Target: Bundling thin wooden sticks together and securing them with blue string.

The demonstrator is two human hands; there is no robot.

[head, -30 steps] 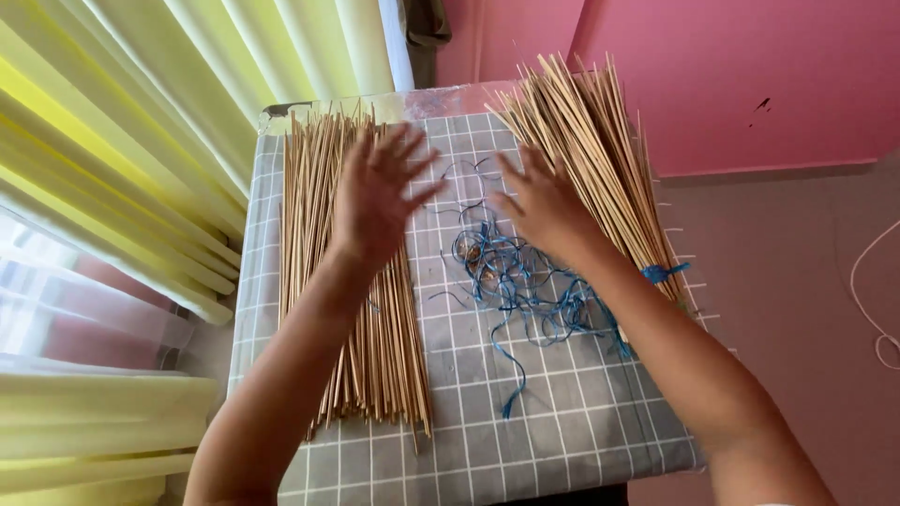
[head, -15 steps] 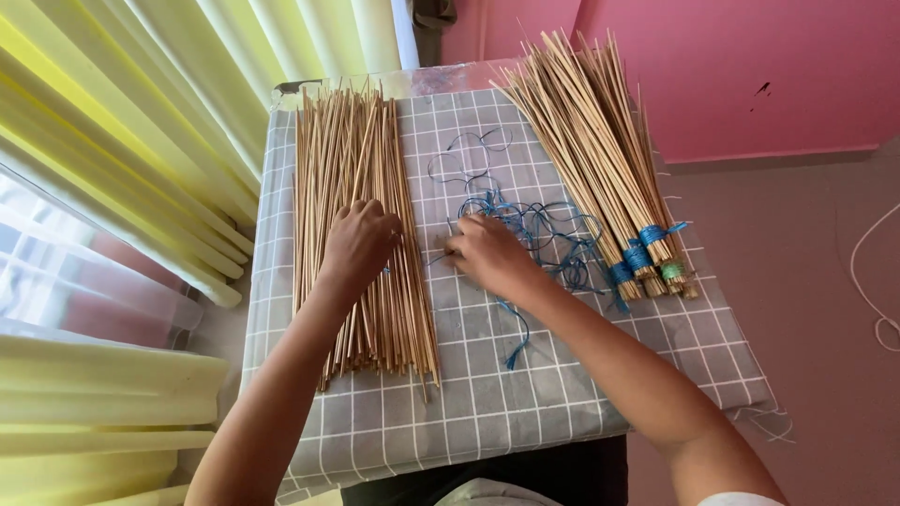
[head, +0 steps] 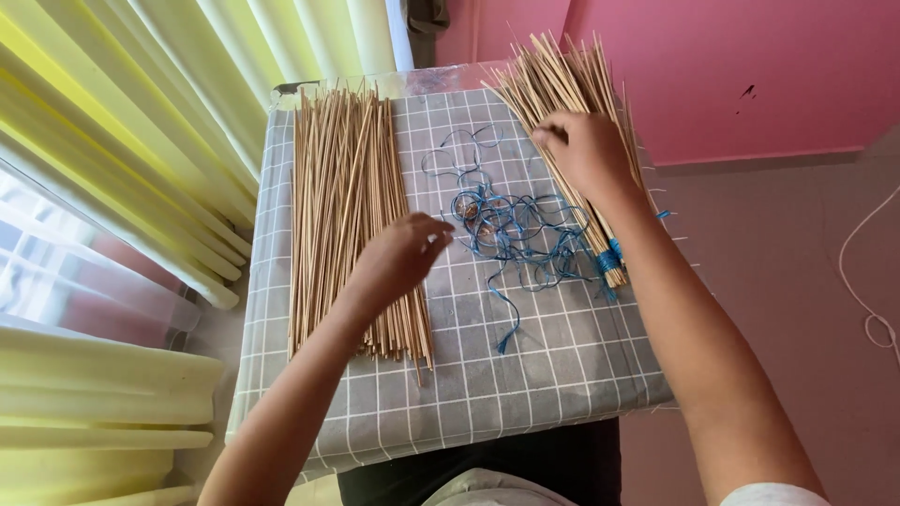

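Observation:
A loose pile of thin wooden sticks [head: 339, 201] lies lengthwise on the left half of a small table covered with a grey checked cloth [head: 525, 370]. My left hand [head: 401, 253] hovers at the pile's right edge, fingers curled, pointing toward a tangle of blue thread [head: 511, 225] in the middle. At the right, bundles of sticks tied with blue thread [head: 562, 84] fan out toward the far edge. My right hand [head: 583, 150] rests palm down on those bundles, fingers bent over the sticks.
Yellow pleated curtains [head: 141, 122] hang close along the table's left side. A pink wall [head: 731, 66] stands behind and to the right. A white cord [head: 867, 281] trails on the floor at the right.
My right hand moved from the blue thread up onto the tied bundles. My left hand shifted from the top of the loose pile to its right edge, nearer the thread.

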